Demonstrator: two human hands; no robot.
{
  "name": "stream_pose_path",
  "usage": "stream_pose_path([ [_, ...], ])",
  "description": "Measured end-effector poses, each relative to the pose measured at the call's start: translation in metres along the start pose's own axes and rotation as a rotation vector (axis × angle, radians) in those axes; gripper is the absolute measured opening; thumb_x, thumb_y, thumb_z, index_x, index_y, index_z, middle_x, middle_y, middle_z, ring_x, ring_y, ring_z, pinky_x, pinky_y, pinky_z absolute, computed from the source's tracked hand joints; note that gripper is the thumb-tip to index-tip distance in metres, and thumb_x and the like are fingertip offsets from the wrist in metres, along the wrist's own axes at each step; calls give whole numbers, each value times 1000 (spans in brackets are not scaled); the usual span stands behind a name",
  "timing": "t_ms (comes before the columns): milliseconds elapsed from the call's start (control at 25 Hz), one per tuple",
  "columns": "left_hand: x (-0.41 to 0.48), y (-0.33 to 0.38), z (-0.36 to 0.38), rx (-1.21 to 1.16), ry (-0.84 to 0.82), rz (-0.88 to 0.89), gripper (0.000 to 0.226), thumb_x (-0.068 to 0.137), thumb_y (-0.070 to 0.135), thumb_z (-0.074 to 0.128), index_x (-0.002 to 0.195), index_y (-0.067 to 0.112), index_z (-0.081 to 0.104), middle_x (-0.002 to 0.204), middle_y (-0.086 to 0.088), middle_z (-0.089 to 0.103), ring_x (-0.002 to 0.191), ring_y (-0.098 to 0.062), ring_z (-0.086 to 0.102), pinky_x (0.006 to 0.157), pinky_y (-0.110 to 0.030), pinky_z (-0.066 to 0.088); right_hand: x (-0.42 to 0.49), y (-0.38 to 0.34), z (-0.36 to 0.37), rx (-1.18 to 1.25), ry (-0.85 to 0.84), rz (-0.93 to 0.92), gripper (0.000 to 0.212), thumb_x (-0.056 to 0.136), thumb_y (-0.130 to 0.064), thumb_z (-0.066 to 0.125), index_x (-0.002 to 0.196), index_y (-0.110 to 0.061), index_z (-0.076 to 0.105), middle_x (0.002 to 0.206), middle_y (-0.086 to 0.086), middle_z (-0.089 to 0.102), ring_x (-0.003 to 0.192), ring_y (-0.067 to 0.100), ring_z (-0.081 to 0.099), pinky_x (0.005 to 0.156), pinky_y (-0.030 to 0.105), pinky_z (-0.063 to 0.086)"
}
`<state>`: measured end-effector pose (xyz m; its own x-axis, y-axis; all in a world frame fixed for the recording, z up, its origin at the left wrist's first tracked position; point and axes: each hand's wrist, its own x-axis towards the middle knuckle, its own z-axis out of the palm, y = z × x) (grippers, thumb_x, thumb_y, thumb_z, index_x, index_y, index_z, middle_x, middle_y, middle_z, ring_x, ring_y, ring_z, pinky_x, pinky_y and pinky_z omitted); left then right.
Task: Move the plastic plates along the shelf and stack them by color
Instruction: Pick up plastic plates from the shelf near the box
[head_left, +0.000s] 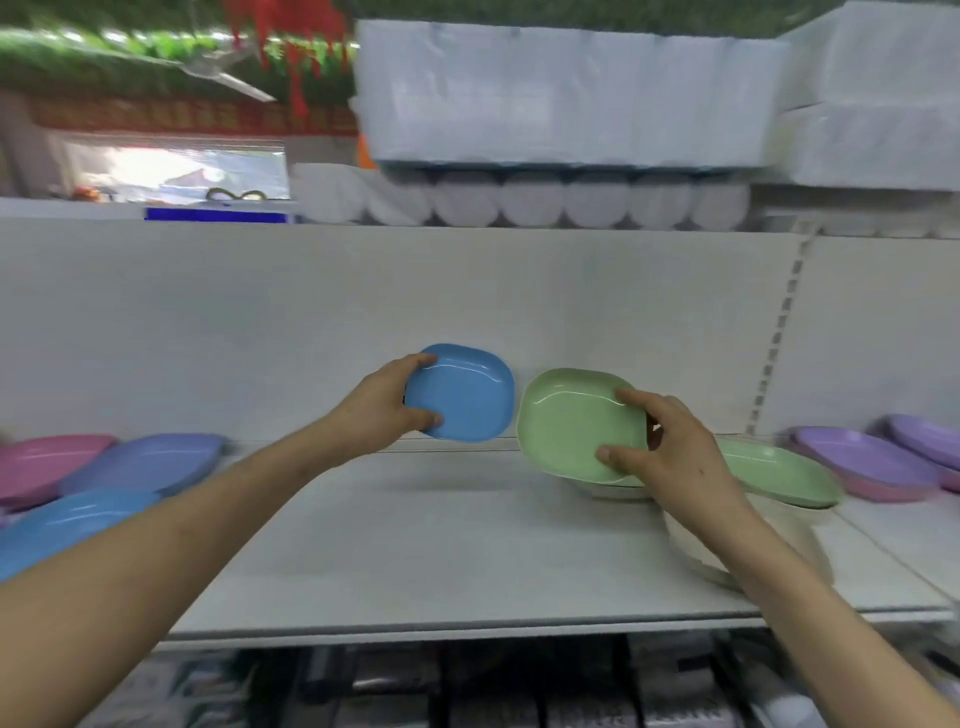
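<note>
Head-height, close, facing shelf (467, 545)

a big white wrapped pack (566, 93) sits high up, with a row of white rolls (530, 200) just beneath it. left of the pack hang green foliage (104, 57) and red decorations (291, 31). below and right of the pack runs a slotted upright (779, 332), and far below it lie dark, blurred goods (467, 686).

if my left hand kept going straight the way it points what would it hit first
Most likely the shelf's back panel: the left hand holds the blue plate ahead of it, so that plate's far edge would touch first. The green plate looks right of that line, though depth is unclear.
</note>
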<state>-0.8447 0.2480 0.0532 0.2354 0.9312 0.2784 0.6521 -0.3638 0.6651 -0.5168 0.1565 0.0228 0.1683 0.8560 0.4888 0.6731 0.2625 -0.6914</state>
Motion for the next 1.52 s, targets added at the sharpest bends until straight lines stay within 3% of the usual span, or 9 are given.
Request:
stream_pose_path([
  [120,-38,-48,-60,18,66,-66,77,87,23,78,152,35,39,133,9,48,113,-15,53,81,-20,44,2,-42,59,36,-91,-58,71,78,-21,87,142,-26,58,113,-11,56,94,2,54,83,28,42],
  [280,-89,-104,-133,100,128,-123,79,85,25,80,152,33,40,136,6,50,111,-15,55,89,-24,43,-11,-101,130,80,-192,-97,71,78,-22,86,143,-27,56,114,-17,54,98,4,56,89,31,46],
  [400,-124,-138,-182,102,165,-166,78,83,24,81,150,34,43,133,6,52,99,-6,58,81,-17,43,-26,-141,172,107,-238,-119,70,79,-22,85,142,-28,57,116,-15,55,101,6,56,93,33,48],
  [560,-173,-180,-239,24,211,-211,74,83,16,81,146,35,47,118,5,58,85,-11,64,76,-30,59,-43,-195,223,119,-293,-147,70,79,-22,85,142,-29,57,118,-15,56,105,11,57,95,37,49],
  [680,-202,-212,-274,44,222,-213,75,82,19,82,147,34,47,127,5,58,93,-8,66,73,-17,55,-56,-232,256,133,-312,-155,70,78,-22,86,141,-29,57,117,-15,55,103,10,57,91,33,48],
  [800,-221,-237,-302,90,234,-212,76,81,24,84,147,35,48,128,6,56,94,-7,63,77,-18,48,-69,-260,282,144,-328,-163,70,77,-21,86,141,-28,58,118,-14,56,100,5,56,92,34,49],
  [1000,-245,-268,-328,76,216,-197,74,81,25,83,146,36,48,129,4,55,97,-14,64,87,-28,51,-89,-293,310,146,-332,-155,70,77,-23,87,141,-29,58,120,-15,56,105,6,58,97,38,50],
  [1520,-280,-313,-391,9,245,-173,68,86,29,81,145,38,48,121,4,58,98,-12,64,79,-24,49,-122,-348,350,169,-287,-105,70,78,-22,87,141,-28,58,118,-14,57,101,5,58,90,32,49],
])
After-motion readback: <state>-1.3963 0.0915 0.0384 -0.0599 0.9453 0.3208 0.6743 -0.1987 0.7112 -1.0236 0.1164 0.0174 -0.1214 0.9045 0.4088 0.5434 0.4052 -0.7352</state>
